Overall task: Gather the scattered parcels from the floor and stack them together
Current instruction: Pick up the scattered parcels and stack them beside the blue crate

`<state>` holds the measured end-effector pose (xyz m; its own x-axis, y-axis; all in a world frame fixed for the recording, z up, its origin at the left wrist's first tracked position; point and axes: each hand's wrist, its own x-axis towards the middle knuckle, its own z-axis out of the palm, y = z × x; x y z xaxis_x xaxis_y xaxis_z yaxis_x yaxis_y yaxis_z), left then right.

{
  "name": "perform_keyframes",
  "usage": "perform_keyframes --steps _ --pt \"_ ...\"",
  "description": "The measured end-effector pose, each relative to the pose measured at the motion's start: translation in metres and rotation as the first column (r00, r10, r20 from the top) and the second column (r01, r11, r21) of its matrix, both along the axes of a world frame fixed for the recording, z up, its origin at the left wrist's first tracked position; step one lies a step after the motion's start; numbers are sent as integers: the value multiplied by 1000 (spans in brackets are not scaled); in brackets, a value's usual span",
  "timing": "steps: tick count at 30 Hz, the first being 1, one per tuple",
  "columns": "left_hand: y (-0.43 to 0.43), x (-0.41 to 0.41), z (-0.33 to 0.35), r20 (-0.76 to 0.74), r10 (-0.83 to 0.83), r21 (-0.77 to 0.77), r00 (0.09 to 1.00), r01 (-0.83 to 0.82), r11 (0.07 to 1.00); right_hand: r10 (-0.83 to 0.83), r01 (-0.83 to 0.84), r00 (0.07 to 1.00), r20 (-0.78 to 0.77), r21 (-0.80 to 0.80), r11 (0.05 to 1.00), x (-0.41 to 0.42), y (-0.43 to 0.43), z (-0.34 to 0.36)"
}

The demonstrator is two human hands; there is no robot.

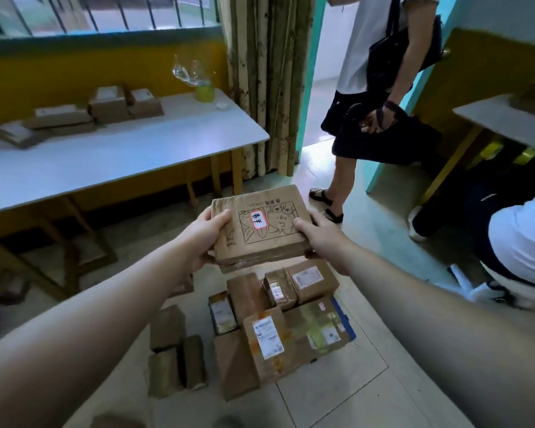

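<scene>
Parcel point(260, 233) of brown cardboard, flat, held in the air above the floor between two hands. Left thumb point(221, 216) laid over the top face near the left edge, remaining fingers curled underneath and hidden; left hand point(203, 239) gripping that end. Right thumb point(300, 225) pressed on the right edge of the top face, fingers likewise wrapped under; right hand point(320, 239) gripping the opposite end.

On the top face, a black line drawing point(280, 225) of cartoon animals in a rectangular frame. Over it, a white sticker point(258, 223) with a red border and two handwritten black characters, too loose to read with certainty. Small print beside the left thumb and along the upper edge, too blurred to read.

Directly below, on the tiled floor point(337, 390), a pile of parcels point(278, 329) packed close together. Several with white shipping labels point(267, 336), text illegible; one with blue edging at the right. Three small parcels point(176, 350) just left of the pile, apart from it.

Farther left, a white table point(121, 162) bearing more boxes point(105, 109) and a yellow cup point(204, 93). Beyond, a patterned curtain point(266, 88), a standing person point(380, 88) with a dark bag in the doorway, and another person point(519, 239) low at the right edge.
</scene>
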<state>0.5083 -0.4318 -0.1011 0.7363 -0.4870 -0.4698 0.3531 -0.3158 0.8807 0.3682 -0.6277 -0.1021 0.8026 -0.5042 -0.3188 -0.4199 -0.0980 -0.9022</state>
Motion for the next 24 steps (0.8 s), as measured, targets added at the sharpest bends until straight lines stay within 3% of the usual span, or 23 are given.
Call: perform_keyframes --steps 8,13,16,19,24 --pt "6 58 -28 -74 89 -4 993 -90 996 -41 41 999 -2 -97 994 73 -12 -22" --pt "15 81 -43 -94 166 -4 982 -167 986 -45 25 994 -103 -186 982 120 -8 -39" --pt "13 90 -61 -105 272 -19 957 -275 961 -108 106 985 -133 -21 994 151 -1 -49" --pt "-5 90 -76 -83 427 16 900 -427 904 63 -22 985 -163 239 971 174 8 -68" --pt "-26 102 -127 28 392 288 920 -383 878 246 -213 952 -181 187 959 208 -16 -123"
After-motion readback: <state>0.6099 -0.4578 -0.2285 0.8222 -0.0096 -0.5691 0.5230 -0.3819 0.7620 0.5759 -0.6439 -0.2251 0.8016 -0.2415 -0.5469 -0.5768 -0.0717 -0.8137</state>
